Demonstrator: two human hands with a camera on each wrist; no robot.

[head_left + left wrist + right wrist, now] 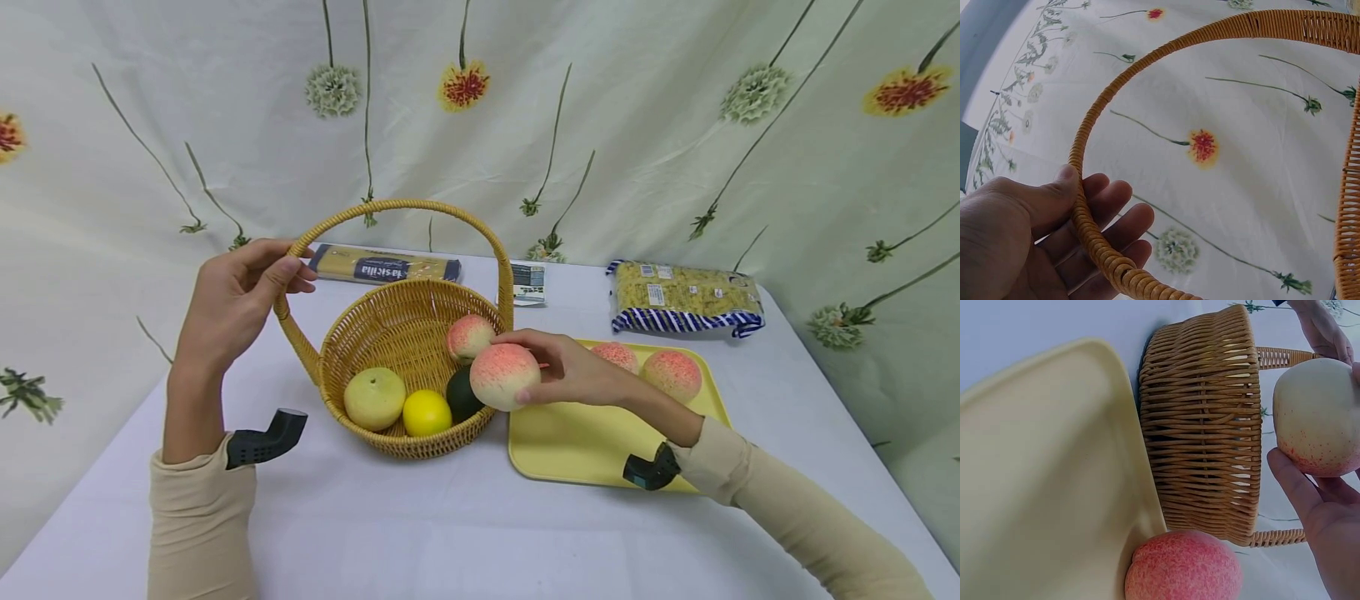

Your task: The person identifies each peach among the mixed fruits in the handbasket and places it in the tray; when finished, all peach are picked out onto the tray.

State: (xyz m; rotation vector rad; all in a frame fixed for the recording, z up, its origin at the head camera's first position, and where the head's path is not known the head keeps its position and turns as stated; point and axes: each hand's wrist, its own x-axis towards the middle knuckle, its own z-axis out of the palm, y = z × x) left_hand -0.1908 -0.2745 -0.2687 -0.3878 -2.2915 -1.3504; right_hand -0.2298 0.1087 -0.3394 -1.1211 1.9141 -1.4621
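A wicker basket with a tall arched handle stands mid-table. My left hand grips the left side of that handle, thumb and fingers around it in the left wrist view. In my right hand a pink-and-cream peach is held at the basket's right rim. Inside the basket lie a pale green round fruit, a yellow lemon-like fruit, a dark green fruit partly hidden, and another peach. Two peaches, one of them the right peach, sit on the yellow tray.
Behind the basket lies a long pasta packet, with a small printed packet beside it. A yellow bag with blue-striped ends lies at the back right. A floral cloth hangs behind the table.
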